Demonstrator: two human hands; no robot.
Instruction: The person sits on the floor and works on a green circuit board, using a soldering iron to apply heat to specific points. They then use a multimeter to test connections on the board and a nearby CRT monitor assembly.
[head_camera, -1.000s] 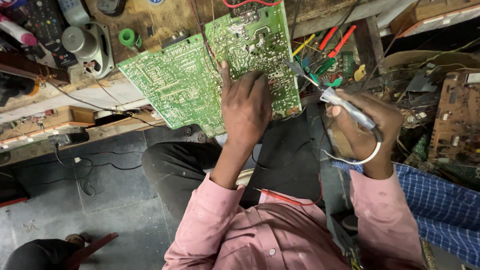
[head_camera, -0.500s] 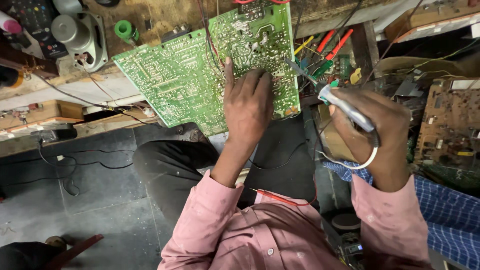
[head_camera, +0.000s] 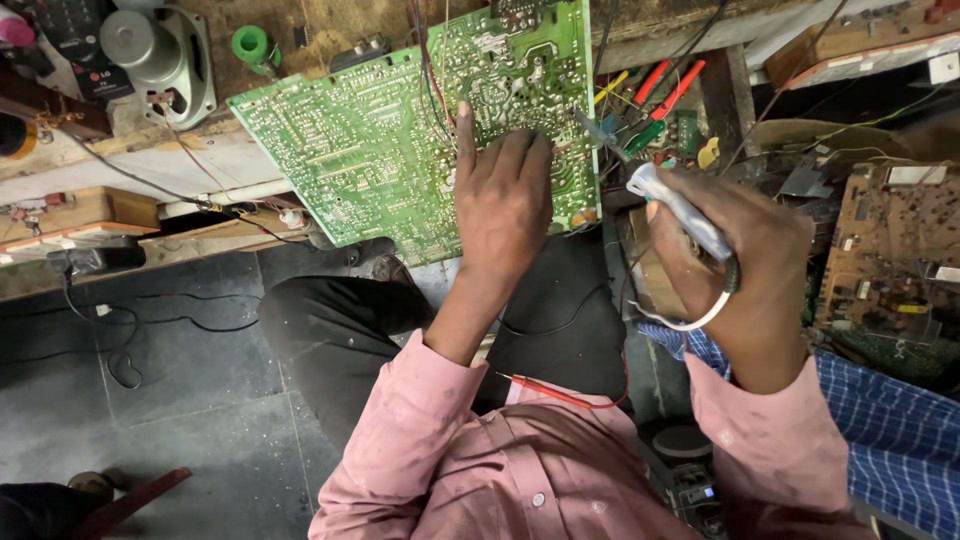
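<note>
— Which way does your soldering iron (head_camera: 682, 212) point?

— Its long axis runs up and to the left, tip toward the right edge of the green circuit board (head_camera: 400, 140). Your right hand (head_camera: 745, 255) is closed around the handle, fingers wrapped over it.

— And your left hand (head_camera: 503, 205)?

— It lies flat on the board, fingers spread, gripping nothing. The board leans over the workbench (head_camera: 300, 30) edge above your lap.

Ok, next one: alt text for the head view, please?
A person's left hand presses flat on a green circuit board at a cluttered workbench, while the right hand grips a soldering iron beside the board's edge.
</note>
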